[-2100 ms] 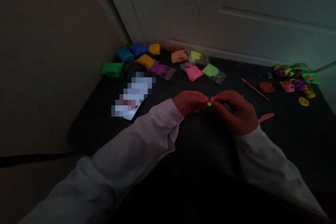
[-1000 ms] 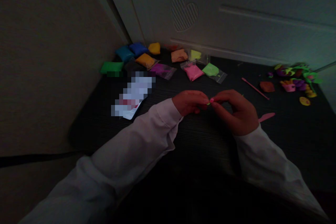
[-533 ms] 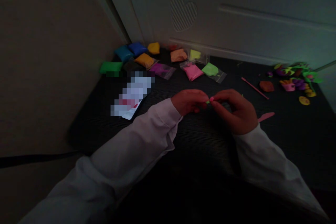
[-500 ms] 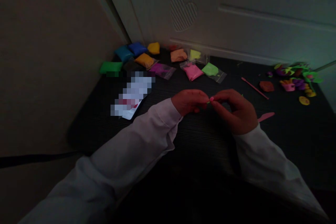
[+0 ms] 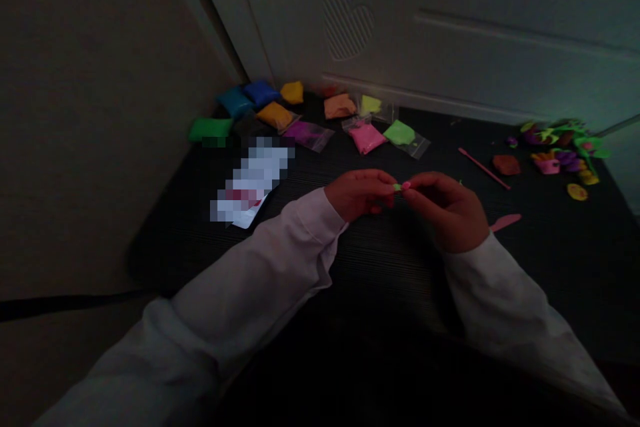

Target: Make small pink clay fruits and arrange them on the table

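Note:
Over the middle of the dark table, my left hand [image 5: 361,193] pinches a small piece of green clay [image 5: 397,187] between thumb and fingers. A small pink clay piece [image 5: 407,185] touches its right end. My right hand [image 5: 447,208] holds the pink piece between thumb and index fingertip, the rest of its fingers curled. The fingertips of both hands almost meet, and they partly hide the two clay pieces. Beyond the hands lie a bag of pink clay [image 5: 367,139] and a bag of light green clay [image 5: 400,133].
A phone [image 5: 260,177] with a blurred screen lies to the left. Several more clay packs, such as a green one [image 5: 210,129], line the back. On the right are a pink stick tool [image 5: 485,169], a pink plastic knife [image 5: 507,221], a brown clay lump [image 5: 507,164] and small clay figures [image 5: 547,162].
My right fingertips have shifted slightly right and up with the pink piece. More of the green clay now shows between the two hands. My left hand has hardly moved.

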A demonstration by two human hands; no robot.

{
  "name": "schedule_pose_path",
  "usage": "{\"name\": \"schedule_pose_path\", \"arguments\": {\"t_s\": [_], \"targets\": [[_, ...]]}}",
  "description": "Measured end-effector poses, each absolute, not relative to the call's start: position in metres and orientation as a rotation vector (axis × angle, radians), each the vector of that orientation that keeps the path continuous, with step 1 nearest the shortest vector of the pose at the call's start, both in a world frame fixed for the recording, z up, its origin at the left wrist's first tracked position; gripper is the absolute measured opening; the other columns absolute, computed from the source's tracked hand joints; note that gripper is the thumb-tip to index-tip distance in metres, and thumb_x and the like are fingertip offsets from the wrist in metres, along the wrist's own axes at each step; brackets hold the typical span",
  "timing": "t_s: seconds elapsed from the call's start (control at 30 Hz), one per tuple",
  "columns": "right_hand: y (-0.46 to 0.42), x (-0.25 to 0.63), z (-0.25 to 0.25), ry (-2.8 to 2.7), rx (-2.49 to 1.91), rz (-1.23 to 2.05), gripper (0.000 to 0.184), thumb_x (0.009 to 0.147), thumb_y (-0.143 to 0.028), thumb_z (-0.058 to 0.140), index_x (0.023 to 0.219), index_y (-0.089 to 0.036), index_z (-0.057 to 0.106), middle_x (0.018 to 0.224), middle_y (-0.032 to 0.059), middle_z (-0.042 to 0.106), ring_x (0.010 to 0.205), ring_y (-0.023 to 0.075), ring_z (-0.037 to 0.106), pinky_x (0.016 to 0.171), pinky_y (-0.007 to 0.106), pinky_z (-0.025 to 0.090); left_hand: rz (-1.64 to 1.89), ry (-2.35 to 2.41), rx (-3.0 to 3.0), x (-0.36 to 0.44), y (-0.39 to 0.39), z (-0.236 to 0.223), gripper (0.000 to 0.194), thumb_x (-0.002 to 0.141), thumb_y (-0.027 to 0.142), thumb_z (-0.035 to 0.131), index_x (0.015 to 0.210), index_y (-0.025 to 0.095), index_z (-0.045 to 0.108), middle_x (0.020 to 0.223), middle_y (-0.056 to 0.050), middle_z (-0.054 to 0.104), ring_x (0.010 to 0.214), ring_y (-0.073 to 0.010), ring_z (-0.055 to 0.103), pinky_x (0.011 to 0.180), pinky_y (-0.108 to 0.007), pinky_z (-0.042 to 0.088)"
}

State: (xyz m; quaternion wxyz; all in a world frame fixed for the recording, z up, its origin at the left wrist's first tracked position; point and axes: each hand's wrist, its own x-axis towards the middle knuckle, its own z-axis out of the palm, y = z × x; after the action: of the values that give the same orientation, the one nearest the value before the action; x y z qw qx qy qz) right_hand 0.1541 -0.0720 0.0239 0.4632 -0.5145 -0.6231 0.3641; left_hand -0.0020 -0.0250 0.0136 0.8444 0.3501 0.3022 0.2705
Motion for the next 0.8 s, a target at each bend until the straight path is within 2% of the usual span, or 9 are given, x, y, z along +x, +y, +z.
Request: {"name": "schedule_pose_path", "arguments": {"t_s": [0.13,0.3,0.47,0.57,0.8], "targets": [[-0.071,0.153,0.020,-1.381,-1.223,1.057,0.012,0.066,-0.024,0.063,0.077,-0.022,0.059,0.074,-0.0016,0.062,0.068,0.0107,0.058,0.064,0.027,0.047,0.620,0.614,0.748,0.000,-0.027,0.014,0.025,0.052,0.020,0.068,0.071,0.012,0.054,0.060,0.002,0.055,0.057,-0.0075,0.051,0.047,-0.019,0.031],[-0.070,0.151,0.017,-1.264,-1.199,1.163,0.014,0.064,-0.026,0.065,0.075,-0.021,0.059,0.071,-0.0021,0.062,0.065,0.0099,0.057,0.063,0.027,0.047,0.791,0.609,0.859,0.004,-0.027,0.007,0.027,0.048,0.017,0.071,0.068,0.013,0.054,0.059,0.004,0.055,0.050,-0.0030,0.047,0.045,-0.017,0.029],[-0.069,0.150,0.013,-1.192,-1.124,1.240,0.014,0.063,-0.026,0.066,0.075,-0.023,0.060,0.071,-0.0034,0.062,0.065,0.0085,0.057,0.065,0.025,0.047,0.855,0.551,0.936,0.005,-0.026,0.001,0.027,0.050,0.012,0.071,0.071,0.013,0.055,0.062,0.005,0.057,0.058,-0.0035,0.052,0.057,-0.018,0.038],[-0.069,0.150,0.012,-1.175,-1.114,1.250,0.014,0.063,-0.026,0.066,0.075,-0.023,0.060,0.074,-0.0030,0.063,0.067,0.0093,0.058,0.067,0.026,0.047,0.845,0.535,0.928,0.005,-0.027,0.001,0.028,0.050,0.011,0.071,0.072,0.013,0.055,0.064,0.004,0.059,0.061,-0.0045,0.054,0.061,-0.020,0.040],[-0.070,0.150,0.016,-1.229,-1.182,1.161,0.013,0.063,-0.025,0.066,0.075,-0.022,0.060,0.071,-0.0030,0.062,0.065,0.0093,0.057,0.065,0.026,0.046,0.907,0.559,0.993,0.004,-0.025,0.002,0.022,0.052,0.012,0.070,0.069,0.012,0.056,0.060,0.005,0.056,0.056,-0.0025,0.050,0.056,-0.018,0.038]]}}
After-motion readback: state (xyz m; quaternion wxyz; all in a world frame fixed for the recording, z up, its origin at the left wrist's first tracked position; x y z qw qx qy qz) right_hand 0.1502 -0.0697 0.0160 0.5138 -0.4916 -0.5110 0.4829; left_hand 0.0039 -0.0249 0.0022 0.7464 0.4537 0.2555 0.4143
